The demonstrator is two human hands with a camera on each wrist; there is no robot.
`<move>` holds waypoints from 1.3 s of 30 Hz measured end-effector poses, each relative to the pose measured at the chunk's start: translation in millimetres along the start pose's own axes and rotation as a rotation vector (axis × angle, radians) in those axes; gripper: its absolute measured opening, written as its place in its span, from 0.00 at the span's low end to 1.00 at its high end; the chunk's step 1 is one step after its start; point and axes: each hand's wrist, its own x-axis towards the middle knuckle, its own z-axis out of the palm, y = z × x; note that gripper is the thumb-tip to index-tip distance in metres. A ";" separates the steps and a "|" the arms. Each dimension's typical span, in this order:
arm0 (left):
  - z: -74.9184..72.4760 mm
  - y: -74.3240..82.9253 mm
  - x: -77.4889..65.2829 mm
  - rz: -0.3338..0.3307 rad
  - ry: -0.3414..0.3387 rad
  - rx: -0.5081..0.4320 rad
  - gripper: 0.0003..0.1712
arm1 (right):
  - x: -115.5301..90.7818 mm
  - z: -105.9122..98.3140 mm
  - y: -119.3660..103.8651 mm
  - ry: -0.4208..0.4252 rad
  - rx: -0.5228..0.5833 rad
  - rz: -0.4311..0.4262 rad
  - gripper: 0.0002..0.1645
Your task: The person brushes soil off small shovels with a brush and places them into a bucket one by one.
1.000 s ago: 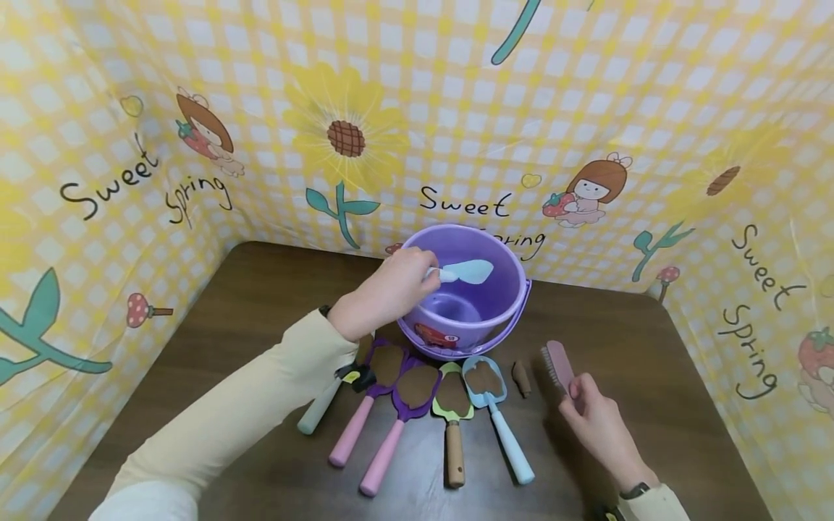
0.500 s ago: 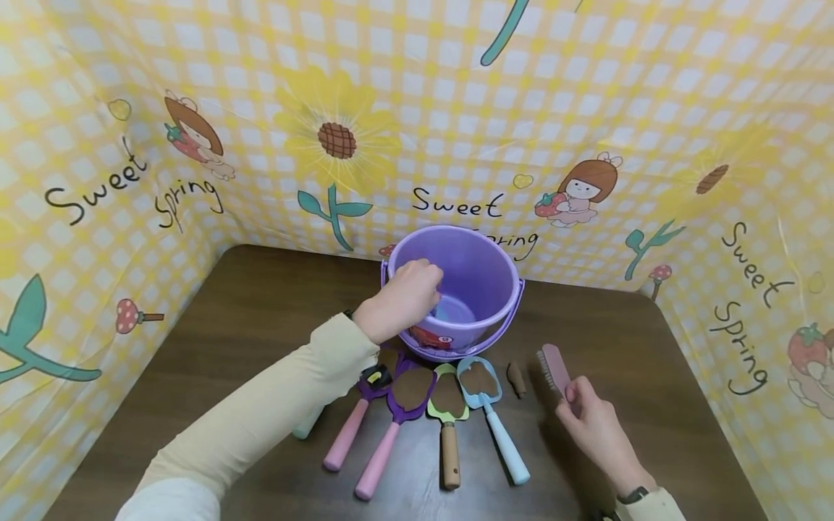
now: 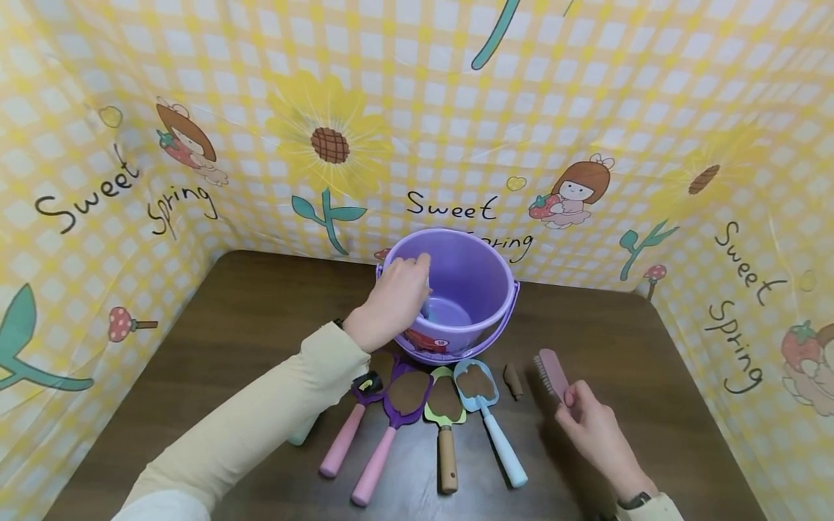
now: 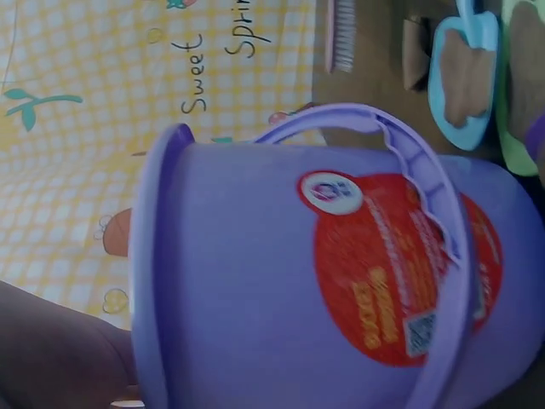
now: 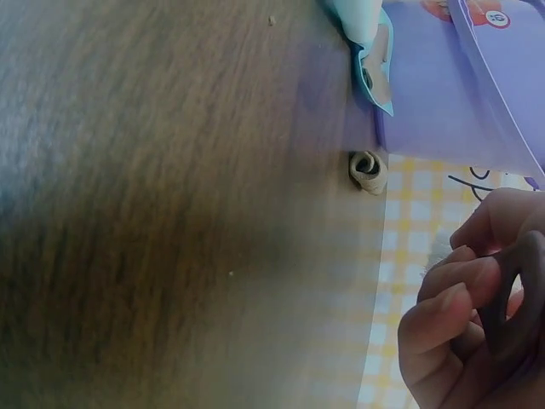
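Observation:
My left hand (image 3: 394, 297) reaches over the near-left rim of a purple bucket (image 3: 469, 268) with its fingers curled round a small light blue trowel (image 3: 426, 308), seen from above. Most of the trowel is hidden behind the hand and the rim. In the left wrist view the bucket's side (image 4: 238, 273) fills the middle, and the trowel does not show. My right hand (image 3: 602, 434) pinches a pink brush (image 3: 552, 370) by its handle, above the table to the right, bristles facing left. In the right wrist view its handle (image 5: 511, 324) has a hole.
Before the bucket lie purple trowels with pink handles (image 3: 370, 467), a green trowel (image 3: 447, 463) with a wooden handle and a light blue trowel (image 3: 504, 449), brown material on their blades. A pale green handle (image 3: 302, 428) and a curled brown piece (image 3: 512, 381) lie nearby.
My left hand has turned and dipped toward the bucket, taking the light blue trowel from above the opening down inside. The right hand holds the brush in nearly the same place.

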 end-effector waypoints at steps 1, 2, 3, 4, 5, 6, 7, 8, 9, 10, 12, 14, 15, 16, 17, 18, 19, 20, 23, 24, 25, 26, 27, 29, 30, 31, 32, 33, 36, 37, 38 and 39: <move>-0.4 -1.9 -0.6 -0.003 0.002 0.007 0.11 | 0.2 -0.4 -0.2 0.000 0.000 -0.001 0.13; -0.9 -3.7 -1.3 -0.004 0.005 0.029 0.10 | 0.6 -0.6 -0.4 -0.001 0.001 -0.001 0.13; -1.6 -5.2 -1.7 -0.012 0.007 0.055 0.10 | 1.0 -0.6 -0.7 0.000 0.002 -0.002 0.13; -2.2 -6.7 -2.2 -0.020 0.010 0.081 0.09 | 1.4 -0.6 -1.0 0.000 0.003 -0.004 0.13; -2.9 -8.0 -2.6 -0.028 0.012 0.107 0.09 | 1.7 -0.6 -1.3 -0.001 0.005 -0.005 0.13; -3.6 -9.2 -3.0 -0.036 0.015 0.131 0.08 | 2.1 -0.6 -1.8 -0.002 0.005 -0.005 0.13; -4.2 -10.5 -3.3 -0.039 0.017 0.147 0.08 | 2.3 -0.5 -2.2 -0.003 0.007 -0.004 0.13; -4.7 -11.7 -3.7 -0.042 0.016 0.156 0.08 | 2.4 -0.6 -2.7 -0.006 0.008 -0.001 0.13; -5.1 -13.2 -4.2 -0.037 0.017 0.160 0.08 | 2.4 -0.7 -3.3 -0.009 0.008 0.003 0.13; -5.4 -14.7 -4.4 -0.031 0.013 0.152 0.08 | 2.4 -0.8 -3.9 -0.014 0.009 0.008 0.13; -6.0 -18.1 -4.5 -0.015 0.005 0.133 0.08 | 2.7 -1.0 -5.4 -0.026 0.012 0.021 0.13; -6.8 -21.3 -4.1 -0.005 -0.004 0.108 0.08 | 3.2 -1.2 -6.9 -0.040 0.012 0.034 0.13; -7.4 -22.7 -3.7 -0.004 -0.009 0.098 0.07 | 3.6 -1.1 -7.6 -0.046 0.013 0.038 0.13; -8.2 -23.8 -3.3 -0.008 -0.015 0.081 0.07 | 4.1 -1.0 -8.0 -0.051 0.013 0.042 0.13; -8.9 -24.8 -3.0 -0.012 -0.019 0.073 0.07 | 4.5 -0.8 -8.3 -0.054 0.012 0.044 0.12; -9.9 -25.1 -3.0 -0.018 -0.024 0.066 0.07 | 4.9 -0.5 -8.4 -0.056 0.010 0.046 0.12; -10.7 -25.3 -2.9 -0.017 -0.025 0.068 0.07 | 5.2 -0.2 -8.2 -0.056 0.007 0.045 0.12; -11.6 -25.1 -3.2 -0.021 -0.027 0.067 0.08 | 5.4 0.1 -8.0 -0.056 0.005 0.043 0.12; -14.0 -23.1 -6.0 -0.025 -0.032 0.077 0.14 | 5.7 0.8 -6.8 -0.056 -0.006 0.032 0.12; -14.6 -22.2 -7.3 -0.025 -0.028 0.082 0.15 | 5.8 1.0 -6.4 -0.055 -0.007 0.027 0.13; -14.9 -21.3 -8.9 -0.026 -0.020 0.088 0.16 | 6.0 1.1 -6.1 -0.055 -0.009 0.024 0.13; -15.2 -20.4 -11.0 -0.031 -0.010 0.092 0.16 | 6.1 1.0 -6.0 -0.057 -0.010 0.022 0.13; -15.1 -19.6 -12.9 -0.026 0.006 0.099 0.16 | 6.4 1.1 -5.9 -0.058 -0.010 0.022 0.13; -14.1 -18.0 -17.0 -0.009 0.051 0.112 0.14 | 6.9 1.2 -6.3 -0.065 -0.008 0.026 0.13; -13.4 -17.2 -19.1 0.005 0.080 0.118 0.14 | 7.1 1.1 -7.0 -0.071 -0.008 0.030 0.13; -12.4 -16.3 -21.1 0.023 0.111 0.119 0.14 | 7.2 0.9 -7.7 -0.079 -0.005 0.037 0.12; -11.4 -15.2 -23.2 0.049 0.147 0.117 0.13 | 7.1 0.5 -8.6 -0.086 -0.001 0.043 0.12; -10.5 -13.8 -25.0 0.081 0.185 0.111 0.13 | 7.2 0.4 -9.5 -0.093 0.001 0.049 0.12; -6.6 -9.9 -28.8 0.215 0.289 0.081 0.10 | 7.3 -0.7 -11.3 -0.111 0.010 0.061 0.12; -5.3 -8.5 -29.6 0.268 0.316 0.063 0.08 | 7.5 -1.4 -11.6 -0.116 0.011 0.059 0.12; -4.0 -6.9 -30.3 0.320 0.337 0.046 0.07 | 8.0 -2.1 -11.8 -0.117 0.007 0.053 0.12; -2.5 -5.3 -30.6 0.370 0.353 0.026 0.06 | 8.8 -2.9 -11.6 -0.115 0.002 0.045 0.12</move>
